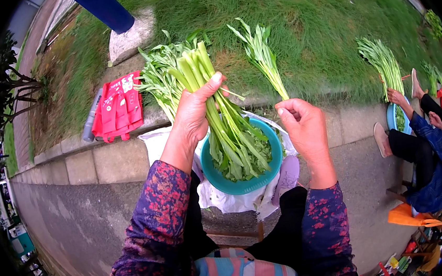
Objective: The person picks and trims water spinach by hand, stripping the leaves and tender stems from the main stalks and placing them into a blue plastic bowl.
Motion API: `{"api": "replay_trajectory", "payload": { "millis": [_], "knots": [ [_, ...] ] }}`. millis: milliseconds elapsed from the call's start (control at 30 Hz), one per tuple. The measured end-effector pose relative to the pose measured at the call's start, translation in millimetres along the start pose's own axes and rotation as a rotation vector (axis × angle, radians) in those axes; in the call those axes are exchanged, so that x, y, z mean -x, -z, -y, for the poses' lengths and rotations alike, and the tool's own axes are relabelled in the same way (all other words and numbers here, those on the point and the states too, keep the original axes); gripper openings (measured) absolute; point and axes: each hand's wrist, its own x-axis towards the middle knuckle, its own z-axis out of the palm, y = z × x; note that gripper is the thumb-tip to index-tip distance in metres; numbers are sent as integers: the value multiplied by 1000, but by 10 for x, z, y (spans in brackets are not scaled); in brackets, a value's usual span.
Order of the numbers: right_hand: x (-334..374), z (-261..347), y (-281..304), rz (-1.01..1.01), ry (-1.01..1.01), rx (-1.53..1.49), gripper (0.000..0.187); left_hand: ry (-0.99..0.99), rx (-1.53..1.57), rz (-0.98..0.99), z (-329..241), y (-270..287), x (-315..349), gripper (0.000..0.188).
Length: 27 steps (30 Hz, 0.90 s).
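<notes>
My left hand point(195, 110) is wrapped round a thick bunch of leafy green vegetable stalks point(225, 122), cut ends up and leaves hanging down. Below it stands a teal plastic basin point(225, 186) with green leaves point(242, 170) inside; the bunch's leaves hang over them. Between the pinched fingers of my right hand point(304, 125) is one leafy stalk point(261, 53), held by its lower end with the leaves pointing up and away. Behind my left hand, more leafy greens point(161, 83) lie at the curb.
A white sheet point(224, 201) lies under the basin, beside my lilac shoe point(287, 173). Left, a red bag point(118, 107) and a grey cylinder point(93, 115) rest near the curb point(81, 166). A blue post point(105, 11) rises from a stone base. At right, another person point(433, 156) sits holding greens over a blue basin.
</notes>
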Motion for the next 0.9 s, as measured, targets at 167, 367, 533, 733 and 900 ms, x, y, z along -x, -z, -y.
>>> {"api": "replay_trajectory", "payload": {
  "millis": [167,367,533,733,900],
  "knots": [
    [3,118,-145,-28,198,-63,9,48,-146,45,85,-174,89,28],
    [31,170,-180,13,274,86,5,94,-192,110,189,-215,104,29],
    [52,187,-167,-12,155,34,5,93,-236,151,163,-218,126,32],
    [39,136,-118,-30,152,64,4,148,-295,168,143,-188,85,37],
    [86,137,-281,31,203,181,11,74,-372,218,65,-164,133,37]
  ]
}}
